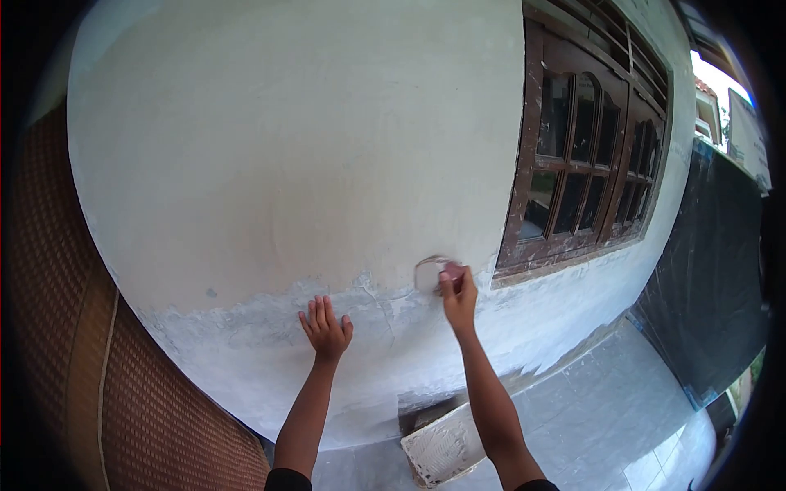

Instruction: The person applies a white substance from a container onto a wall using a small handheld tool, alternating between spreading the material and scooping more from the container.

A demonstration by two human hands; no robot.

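Observation:
In the head view, my left hand (326, 331) lies flat against the wall (286, 164), fingers spread, on the rough grey-white band along its lower part. To the right, my right hand (459, 296) is closed on a flat, pale tool (431, 274) with a reddish-brown grip, blurred by motion. Its flat part overlaps the wall just above the line where the cream surface meets the patchy band. The exact kind of tool I cannot tell. Cracks and flaking patches run across the wall between my two hands.
A brown wooden window (577, 155) with paint spots sits right of my right hand. Below, a white-smeared tray (444, 446) stands on the grey tiled floor (606, 401). Woven panels (155, 409) line the left side. A dark sheet (696, 270) hangs at the right.

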